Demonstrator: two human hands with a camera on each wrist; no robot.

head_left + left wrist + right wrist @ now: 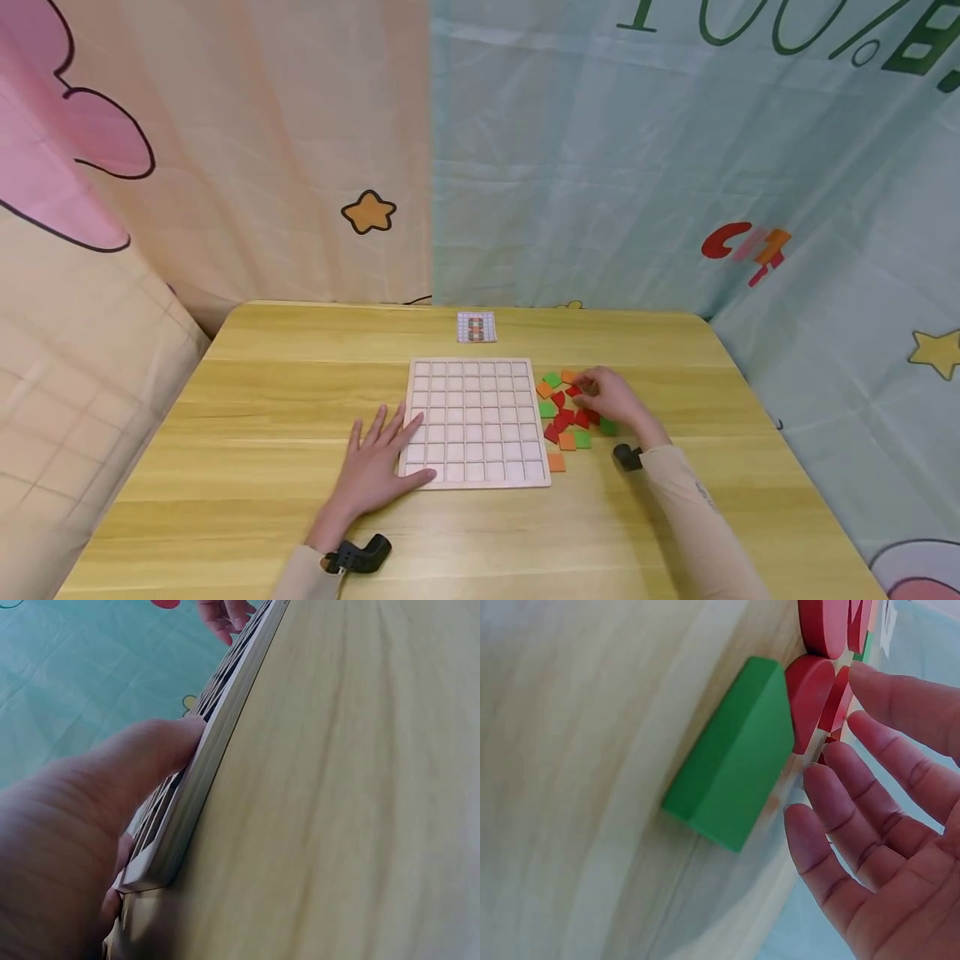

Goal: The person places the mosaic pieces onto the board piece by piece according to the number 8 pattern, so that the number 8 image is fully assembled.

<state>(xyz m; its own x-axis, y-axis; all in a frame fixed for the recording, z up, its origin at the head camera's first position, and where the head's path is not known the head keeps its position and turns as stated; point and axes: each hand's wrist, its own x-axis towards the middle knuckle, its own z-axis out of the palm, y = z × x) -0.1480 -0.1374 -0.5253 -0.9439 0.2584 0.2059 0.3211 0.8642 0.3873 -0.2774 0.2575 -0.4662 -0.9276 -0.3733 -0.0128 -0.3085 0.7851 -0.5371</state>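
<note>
Pale and gridded, the board (480, 417) lies on the surface (480, 546), the left grip (372, 473) spread at its near-left corner. The right grip (611, 396) arches over tiles (564, 419) beside the board, thumb and fingers apart; only the right wrist view bares its palm.

Dude, you've got pale beige sleeves on, your left sleeve (306, 575) and right sleeve (701, 525), the right with small dark print (706, 497). Also chunky black wrist cams, left wrist cam (366, 555) and right wrist cam (626, 457).
</note>
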